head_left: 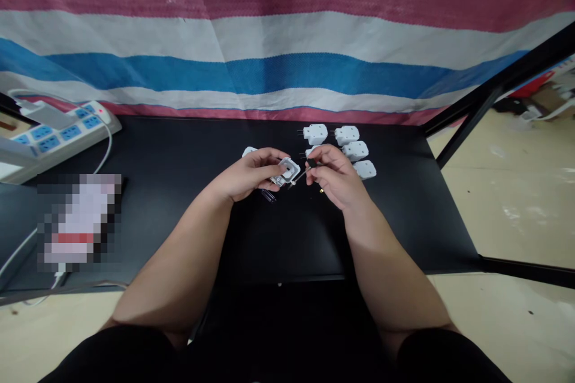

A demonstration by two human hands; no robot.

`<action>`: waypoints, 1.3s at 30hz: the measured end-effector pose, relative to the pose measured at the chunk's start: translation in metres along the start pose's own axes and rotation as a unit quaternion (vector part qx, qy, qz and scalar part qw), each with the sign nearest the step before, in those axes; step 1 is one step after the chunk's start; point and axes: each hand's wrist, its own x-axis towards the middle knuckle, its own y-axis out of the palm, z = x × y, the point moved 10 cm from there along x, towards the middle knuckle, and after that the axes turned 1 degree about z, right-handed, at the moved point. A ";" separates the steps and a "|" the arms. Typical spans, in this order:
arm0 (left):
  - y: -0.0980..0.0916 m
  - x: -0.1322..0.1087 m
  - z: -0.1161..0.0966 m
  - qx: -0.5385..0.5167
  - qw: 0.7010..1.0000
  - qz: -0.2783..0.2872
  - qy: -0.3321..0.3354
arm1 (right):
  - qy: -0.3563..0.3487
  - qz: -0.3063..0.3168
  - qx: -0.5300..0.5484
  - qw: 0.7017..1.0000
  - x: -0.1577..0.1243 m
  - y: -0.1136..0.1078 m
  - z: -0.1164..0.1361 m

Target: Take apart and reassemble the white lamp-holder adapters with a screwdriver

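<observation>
My left hand (251,175) is closed on a small white plastic housing (288,171), whose hollow inside faces up. In my right hand (333,175), the fingers pinch a small black piece (311,163). A thin metallic shaft (300,177) runs from near these fingers toward the housing's lower edge; whether it joins the black piece is too small to tell. Another white part (248,151) lies partly hidden behind my left hand. Dark slender items (268,195) rest just below that hand, and a tiny gold-coloured piece (321,191) is by my right hand.
Several white plug-like units (315,133) stand on the black table (179,149) beyond my right hand. At the left are a power strip (67,134) with cables and a blurred-out phone-like object (83,215). A striped sheet (269,72) hangs behind; black frame bars (476,114) border the right.
</observation>
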 end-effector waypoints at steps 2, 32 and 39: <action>0.002 -0.001 0.001 0.000 1.000 0.015 0.000 | 0.000 0.011 -0.005 1.000 0.000 0.003 -0.001; 0.011 0.002 0.006 -0.029 0.999 0.039 0.025 | -0.145 -0.096 -0.248 0.953 -0.009 -0.001 0.021; 0.011 0.001 0.002 -0.011 0.999 0.036 0.038 | -0.132 -0.090 -0.241 0.957 -0.008 -0.001 0.018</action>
